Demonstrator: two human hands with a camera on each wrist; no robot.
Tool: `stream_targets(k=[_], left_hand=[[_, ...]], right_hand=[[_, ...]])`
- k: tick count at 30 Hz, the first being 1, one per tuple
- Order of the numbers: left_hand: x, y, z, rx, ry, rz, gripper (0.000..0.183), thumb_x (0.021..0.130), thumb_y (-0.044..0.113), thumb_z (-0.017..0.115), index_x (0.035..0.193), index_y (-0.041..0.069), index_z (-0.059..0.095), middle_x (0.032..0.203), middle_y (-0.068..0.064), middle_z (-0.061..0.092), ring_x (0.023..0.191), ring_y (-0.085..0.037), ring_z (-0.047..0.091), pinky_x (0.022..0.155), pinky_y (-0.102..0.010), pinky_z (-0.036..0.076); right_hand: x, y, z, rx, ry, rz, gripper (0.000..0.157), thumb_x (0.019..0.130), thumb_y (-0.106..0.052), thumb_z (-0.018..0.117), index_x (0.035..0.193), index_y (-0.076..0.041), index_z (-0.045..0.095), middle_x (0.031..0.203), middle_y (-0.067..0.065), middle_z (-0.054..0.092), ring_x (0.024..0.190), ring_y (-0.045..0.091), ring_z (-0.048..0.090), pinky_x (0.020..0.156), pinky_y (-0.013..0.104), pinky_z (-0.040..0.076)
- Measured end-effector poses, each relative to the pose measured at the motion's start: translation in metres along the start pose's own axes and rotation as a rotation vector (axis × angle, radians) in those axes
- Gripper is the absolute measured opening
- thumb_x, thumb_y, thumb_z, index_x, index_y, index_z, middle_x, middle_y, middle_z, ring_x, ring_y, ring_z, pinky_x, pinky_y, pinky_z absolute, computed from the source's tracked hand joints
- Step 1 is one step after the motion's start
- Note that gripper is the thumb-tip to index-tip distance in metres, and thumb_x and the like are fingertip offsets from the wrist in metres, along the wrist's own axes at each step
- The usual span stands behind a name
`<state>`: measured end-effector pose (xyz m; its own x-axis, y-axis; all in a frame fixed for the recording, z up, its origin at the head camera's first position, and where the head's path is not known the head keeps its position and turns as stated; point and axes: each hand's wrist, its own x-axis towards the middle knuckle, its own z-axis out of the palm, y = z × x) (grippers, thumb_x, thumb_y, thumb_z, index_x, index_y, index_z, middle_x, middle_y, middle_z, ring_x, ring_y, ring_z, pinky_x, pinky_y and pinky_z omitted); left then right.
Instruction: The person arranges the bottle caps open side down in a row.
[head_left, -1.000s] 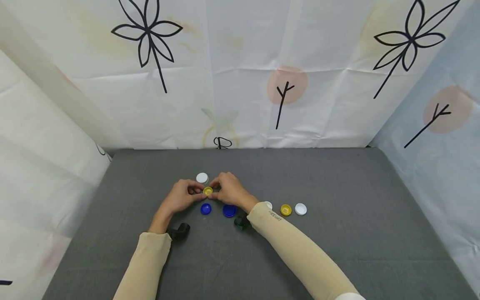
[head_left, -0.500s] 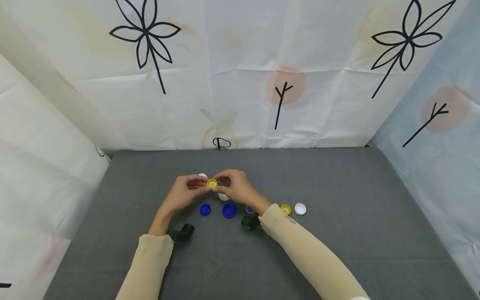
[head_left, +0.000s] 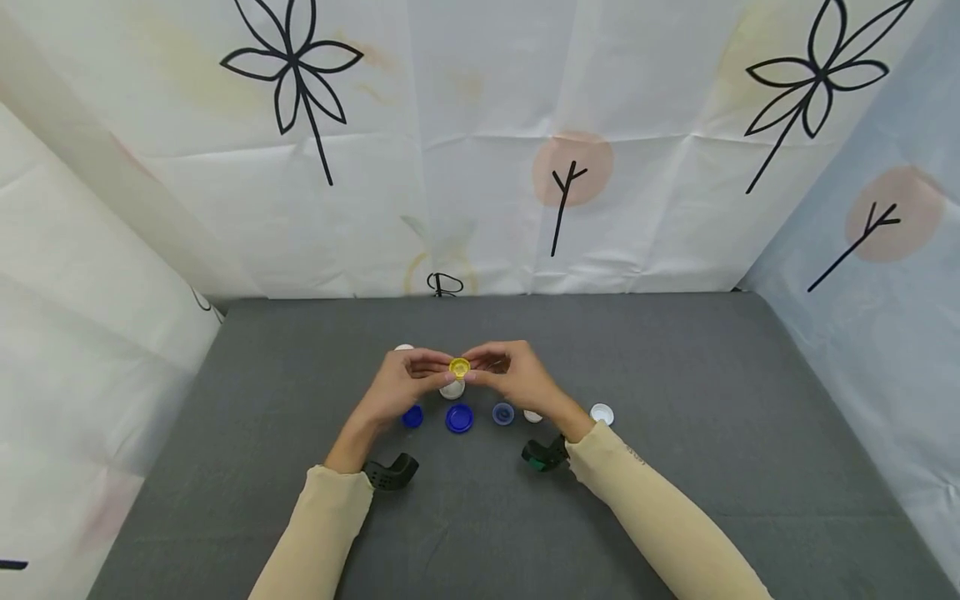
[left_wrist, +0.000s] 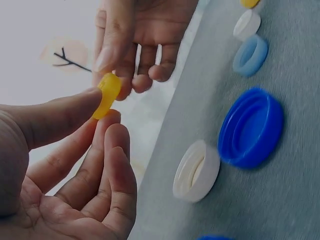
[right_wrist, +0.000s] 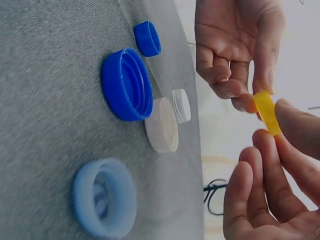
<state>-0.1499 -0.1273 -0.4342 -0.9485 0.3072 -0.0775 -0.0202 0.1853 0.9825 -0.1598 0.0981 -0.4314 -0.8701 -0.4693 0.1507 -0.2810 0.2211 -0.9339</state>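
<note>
My left hand and right hand meet over the table and pinch one small yellow bottle cap between them. In the left wrist view the left thumb and fingertips hold one edge of this yellow cap, and the right thumb and forefinger are at its other edge. The right wrist view has the right fingers below the cap, spread loosely apart from the thumb. Just beneath the hands lies a white cap. A large blue cap sits nearer to me.
More caps lie in a row: a small blue one, a light blue one, and a white one at the right. Another yellow cap shows at the left wrist view's edge. A white-topped piece stands behind the left hand.
Both hands have lifted the yellow cap and carried it to the right, away from the white-topped piece. The white cap beneath them has come into view, while the right forearm now covers the other yellow cap.
</note>
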Motion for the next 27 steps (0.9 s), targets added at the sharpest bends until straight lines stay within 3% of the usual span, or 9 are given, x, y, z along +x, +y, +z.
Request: stream_targets(k=[8, 12, 21, 27], left_hand=[[0.003, 0.002, 0.011, -0.011, -0.021, 0.014, 0.026, 0.095, 0.012, 0.073, 0.117, -0.002, 0.072, 0.109, -0.014, 0.074, 0.103, -0.028, 0.07, 0.091, -0.047, 0.054], [0.004, 0.004, 0.014, -0.038, -0.013, 0.012, 0.023, 0.098, 0.011, 0.07, 0.116, -0.003, 0.072, 0.106, -0.014, 0.074, 0.102, -0.033, 0.07, 0.09, -0.046, 0.055], [0.005, 0.007, 0.019, -0.116, -0.047, -0.082, 0.03, 0.103, 0.018, 0.063, 0.117, -0.008, 0.07, 0.108, -0.03, 0.07, 0.104, -0.044, 0.067, 0.09, -0.046, 0.057], [0.006, 0.01, 0.019, -0.138, -0.07, -0.094, 0.033, 0.102, 0.02, 0.065, 0.119, -0.007, 0.069, 0.11, -0.029, 0.07, 0.107, -0.044, 0.066, 0.094, -0.049, 0.054]], right_hand=[[-0.006, 0.006, -0.01, 0.149, -0.013, 0.137, 0.023, 0.099, -0.01, 0.068, 0.117, 0.004, 0.072, 0.107, 0.016, 0.073, 0.101, 0.047, 0.065, 0.089, 0.06, 0.052], [-0.007, 0.007, -0.011, 0.185, 0.005, 0.168, 0.023, 0.099, -0.01, 0.068, 0.115, 0.005, 0.073, 0.108, 0.016, 0.073, 0.103, 0.048, 0.064, 0.091, 0.06, 0.051], [-0.01, 0.003, -0.013, 0.163, 0.066, 0.091, 0.019, 0.097, -0.006, 0.069, 0.113, 0.005, 0.073, 0.107, 0.016, 0.073, 0.1, 0.05, 0.064, 0.08, 0.031, 0.056], [-0.011, 0.001, -0.014, 0.138, 0.062, -0.004, 0.018, 0.096, -0.003, 0.069, 0.112, 0.004, 0.073, 0.106, 0.017, 0.073, 0.095, 0.037, 0.069, 0.077, 0.029, 0.056]])
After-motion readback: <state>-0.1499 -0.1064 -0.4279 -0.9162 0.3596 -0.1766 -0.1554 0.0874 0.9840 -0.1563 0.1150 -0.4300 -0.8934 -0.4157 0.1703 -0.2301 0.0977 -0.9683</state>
